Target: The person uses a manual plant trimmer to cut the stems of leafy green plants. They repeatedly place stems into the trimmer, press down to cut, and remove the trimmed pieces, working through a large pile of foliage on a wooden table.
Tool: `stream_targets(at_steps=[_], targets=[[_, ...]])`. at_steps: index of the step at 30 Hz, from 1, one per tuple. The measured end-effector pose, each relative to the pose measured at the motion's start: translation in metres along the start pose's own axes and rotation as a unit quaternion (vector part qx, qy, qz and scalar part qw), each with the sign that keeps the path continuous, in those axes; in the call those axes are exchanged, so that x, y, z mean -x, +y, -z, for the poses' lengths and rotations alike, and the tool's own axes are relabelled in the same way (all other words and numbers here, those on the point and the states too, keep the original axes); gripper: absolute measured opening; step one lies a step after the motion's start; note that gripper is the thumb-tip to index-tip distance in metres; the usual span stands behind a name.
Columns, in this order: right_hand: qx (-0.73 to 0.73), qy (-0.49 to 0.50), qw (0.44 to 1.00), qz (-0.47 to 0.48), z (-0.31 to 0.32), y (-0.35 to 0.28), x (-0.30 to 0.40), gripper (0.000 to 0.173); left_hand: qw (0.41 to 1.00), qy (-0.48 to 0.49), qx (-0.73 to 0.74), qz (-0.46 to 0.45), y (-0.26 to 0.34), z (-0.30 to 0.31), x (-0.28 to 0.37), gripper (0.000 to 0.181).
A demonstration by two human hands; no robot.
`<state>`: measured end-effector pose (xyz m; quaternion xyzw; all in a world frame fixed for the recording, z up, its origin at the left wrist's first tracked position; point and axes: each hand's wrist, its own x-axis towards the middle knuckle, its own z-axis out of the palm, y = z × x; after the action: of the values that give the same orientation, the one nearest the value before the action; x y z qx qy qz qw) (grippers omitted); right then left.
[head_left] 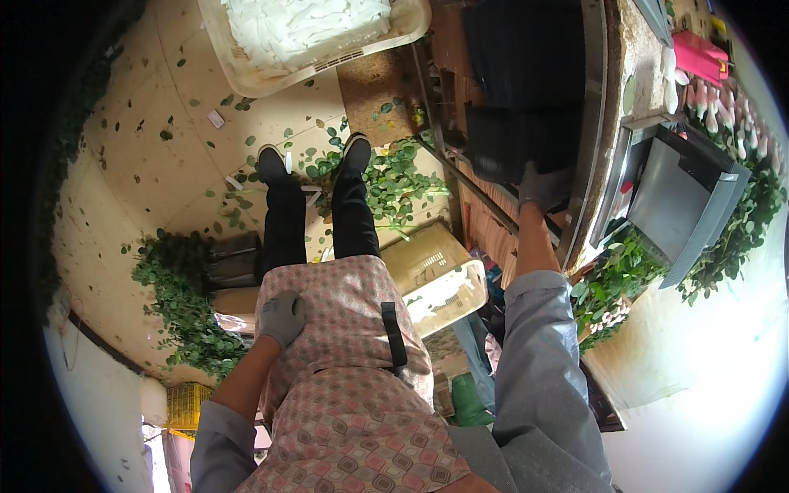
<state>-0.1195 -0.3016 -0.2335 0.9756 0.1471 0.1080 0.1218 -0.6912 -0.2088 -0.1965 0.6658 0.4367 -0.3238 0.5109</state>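
Observation:
My left hand, in a grey glove, rests against the patterned apron over my thigh, its fingers curled, with nothing visible in them. On the right, my right hand, gloved too, reaches below the worktable's edge to the lower end of black sheet-like material. Shadow hides its fingers, so whether they grip the material is unclear. Beyond the table edge stands a grey and black device, with pink flower buds in pale sleeves and leafy stems behind it.
A large plastic crate of white netting-like material stands ahead. Cut leaves litter the tiled floor around my shoes. A smaller crate sits right of my legs; leafy stems lie on the left. Metal bars run below the table.

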Motion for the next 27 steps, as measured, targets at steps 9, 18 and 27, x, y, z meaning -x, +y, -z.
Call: stream_targets(at_steps=[9, 18, 27], targets=[[-0.146, -0.353, 0.923, -0.030, 0.088, -0.031, 0.022, 0.048, 0.997, 0.057, 0.002, -0.056, -0.012, 0.023, 0.009, 0.022], [-0.788, -0.312, 0.530, 0.008, 0.367, -0.155, 0.199, 0.013, 0.876, 0.357, -0.017, -0.324, 0.115, 0.157, 0.065, 0.068], [-0.715, -0.027, 0.649, 0.259, 0.478, -0.084, 0.137, 0.092, 0.813, 0.281, 0.178, -0.478, 0.203, 0.320, 0.136, 0.026]])
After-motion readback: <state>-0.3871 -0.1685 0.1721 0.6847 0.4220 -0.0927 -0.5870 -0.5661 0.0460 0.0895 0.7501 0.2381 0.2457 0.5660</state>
